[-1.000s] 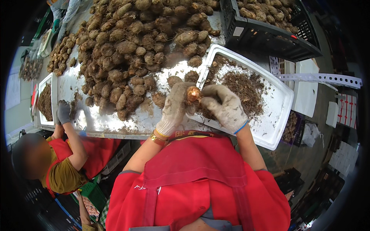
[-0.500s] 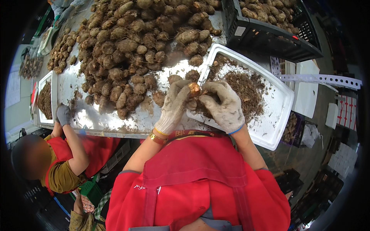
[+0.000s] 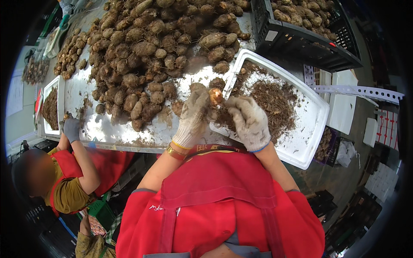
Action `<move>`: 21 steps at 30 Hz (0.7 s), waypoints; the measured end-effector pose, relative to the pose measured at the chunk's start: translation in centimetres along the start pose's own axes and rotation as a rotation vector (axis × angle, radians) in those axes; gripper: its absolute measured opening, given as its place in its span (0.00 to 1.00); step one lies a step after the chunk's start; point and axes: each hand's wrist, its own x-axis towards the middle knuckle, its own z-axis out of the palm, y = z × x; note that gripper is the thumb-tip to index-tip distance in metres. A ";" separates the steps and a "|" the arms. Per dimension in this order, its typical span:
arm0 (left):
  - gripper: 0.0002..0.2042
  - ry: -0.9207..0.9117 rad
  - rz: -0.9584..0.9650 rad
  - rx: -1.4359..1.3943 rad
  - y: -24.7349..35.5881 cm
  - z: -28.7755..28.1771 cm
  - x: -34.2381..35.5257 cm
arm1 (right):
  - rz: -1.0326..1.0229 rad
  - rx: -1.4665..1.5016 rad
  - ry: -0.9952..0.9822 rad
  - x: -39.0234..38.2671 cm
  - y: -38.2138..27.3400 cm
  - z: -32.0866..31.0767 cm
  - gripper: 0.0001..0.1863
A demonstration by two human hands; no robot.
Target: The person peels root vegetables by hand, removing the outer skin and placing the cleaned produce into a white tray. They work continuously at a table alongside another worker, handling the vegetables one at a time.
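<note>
My left hand (image 3: 193, 115), in a soiled knit glove, is closed round a root tuber (image 3: 215, 96) with a pale orange peeled patch at its top. My right hand (image 3: 249, 122), gloved too, has its fingers curled just right of that tuber; whatever they hold is hidden. Both hands are over the near left part of a white plastic tray (image 3: 310, 141) containing brown fibrous scraps (image 3: 273, 107). A big heap of hairy brown tubers (image 3: 142, 49) lies on the metal table (image 3: 99, 129) beyond and left of my hands.
A black crate (image 3: 297, 43) of tubers stands back right. A perforated metal strip (image 3: 361, 89) juts out at right. A co-worker (image 3: 73, 176) in a red apron works at left beside another white tray (image 3: 60, 107) and smaller tubers (image 3: 69, 56). Another person's sleeve (image 3: 88, 245) shows lower left.
My right hand's curled fingers have drawn slightly back and down from the tuber in my left hand. The tuber sits a little higher. The co-worker's gloved hand has shifted slightly.
</note>
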 end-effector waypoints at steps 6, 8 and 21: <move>0.13 0.063 -0.166 -0.498 1.2 1.6 0.3 | -0.062 -0.101 0.075 1.7 -1.0 0.7 0.07; 0.12 0.106 -0.195 -0.551 2.3 2.2 0.2 | -0.061 -0.137 0.021 1.5 -1.1 1.0 0.05; 0.13 0.090 -0.224 -0.514 2.7 2.1 0.0 | -0.046 -0.033 0.093 1.5 -0.7 0.2 0.10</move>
